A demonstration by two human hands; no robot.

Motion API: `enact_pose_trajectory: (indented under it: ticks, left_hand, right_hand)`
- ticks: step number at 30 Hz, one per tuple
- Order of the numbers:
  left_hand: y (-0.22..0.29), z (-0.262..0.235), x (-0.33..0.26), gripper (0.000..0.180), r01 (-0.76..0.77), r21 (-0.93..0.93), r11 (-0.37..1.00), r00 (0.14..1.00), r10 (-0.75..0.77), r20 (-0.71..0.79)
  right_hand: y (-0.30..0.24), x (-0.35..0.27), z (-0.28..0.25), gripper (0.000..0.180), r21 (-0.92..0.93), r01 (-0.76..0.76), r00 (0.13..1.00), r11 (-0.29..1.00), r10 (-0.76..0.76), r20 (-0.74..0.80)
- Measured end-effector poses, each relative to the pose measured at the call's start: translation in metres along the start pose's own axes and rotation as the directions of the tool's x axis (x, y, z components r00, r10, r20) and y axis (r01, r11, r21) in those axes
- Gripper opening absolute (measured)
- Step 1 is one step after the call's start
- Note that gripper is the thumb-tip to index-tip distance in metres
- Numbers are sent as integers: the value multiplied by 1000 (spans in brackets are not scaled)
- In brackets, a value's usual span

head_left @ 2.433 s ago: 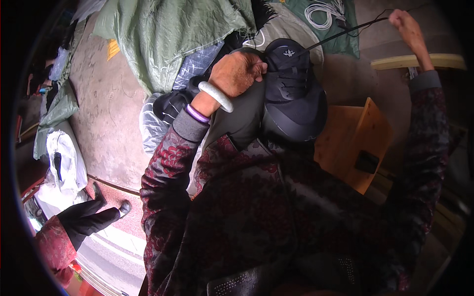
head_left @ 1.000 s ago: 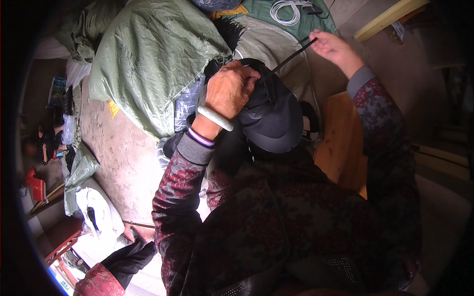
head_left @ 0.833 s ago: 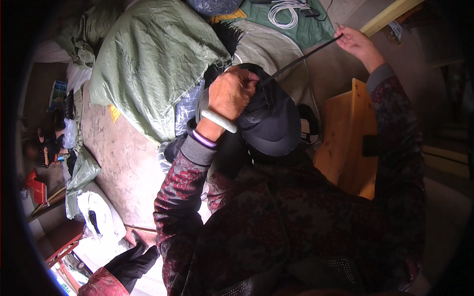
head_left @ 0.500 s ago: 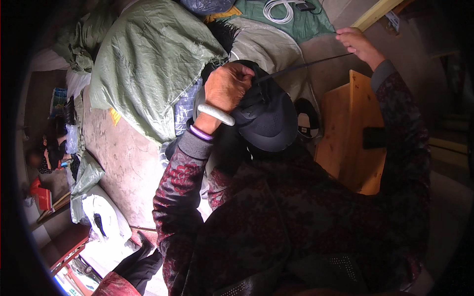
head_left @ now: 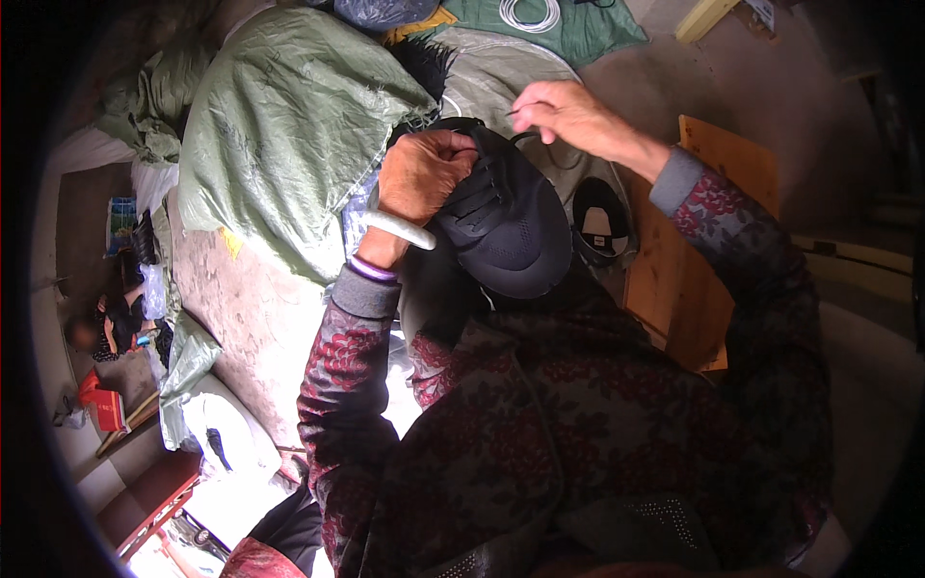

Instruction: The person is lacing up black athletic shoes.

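Note:
A black mesh shoe rests toe-down against my lap. My left hand grips its heel end, with a white bangle and a purple band on that wrist. Just above the shoe's opening, my right hand pinches a thin dark lace or thread that curves down into the shoe. Both sleeves are dark red with a floral pattern.
A second black shoe lies beside a wooden board on the right. A large green woven sack lies at left, a coil of white cord at the top. Another person sits far left.
My right hand, earlier stretched far up and right pulling the thread taut, has come back down close to the shoe's opening. The left hand keeps its grip on the shoe.

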State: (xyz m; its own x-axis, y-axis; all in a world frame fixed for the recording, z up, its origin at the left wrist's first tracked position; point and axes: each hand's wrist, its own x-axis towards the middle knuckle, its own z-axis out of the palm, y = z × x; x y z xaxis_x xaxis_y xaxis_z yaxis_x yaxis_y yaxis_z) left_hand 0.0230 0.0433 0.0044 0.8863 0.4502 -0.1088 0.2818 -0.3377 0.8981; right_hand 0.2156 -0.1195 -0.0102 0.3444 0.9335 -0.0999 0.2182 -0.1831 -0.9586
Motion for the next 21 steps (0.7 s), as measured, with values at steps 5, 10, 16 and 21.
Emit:
enact_pose_trajectory:
  ticks: [5,10,16,21]
  left_hand:
    - [-5,-7,1,15,-26,29,999,998,24,62]
    - [1,-8,-4,13,60,-158,986,992,-42,116]
    - [14,-8,-9,14,102,-141,985,991,-89,95]
    - [10,-6,-8,13,86,-123,989,995,-79,61]
  right_hand:
    - [-17,-8,21,18,-255,59,983,965,-11,184]
    - [-36,-18,19,18,-371,25,979,928,52,197]
    - [-32,-16,26,19,-440,132,991,888,-121,52]
    - [-26,-12,29,16,-429,201,977,881,-211,25]
